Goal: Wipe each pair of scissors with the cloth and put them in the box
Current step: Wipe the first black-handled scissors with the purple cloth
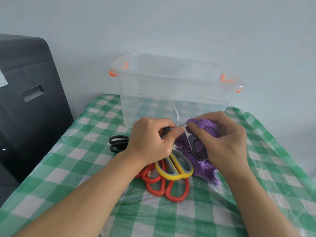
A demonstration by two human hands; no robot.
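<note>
The clear box [176,89] at twelve o'clock looks empty. The left hand [150,139] grips black-handled scissors [196,147]; the right hand [224,139] clutches the purple cloth [203,166]. Four pairs wait below.

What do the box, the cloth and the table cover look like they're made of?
Box: clear glossy plastic; the checks show through it.
Cloth: purple, fuzzy looped weave, probably microfibre.
Table cover: green check, shiny wrinkled film on top, likely plastic.

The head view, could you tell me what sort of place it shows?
Probably a home or small room, not a workshop: a table under a green checked cloth against a plain pale wall, a clear plastic storage box, and a dark appliance-like cabinet alongside.
</note>
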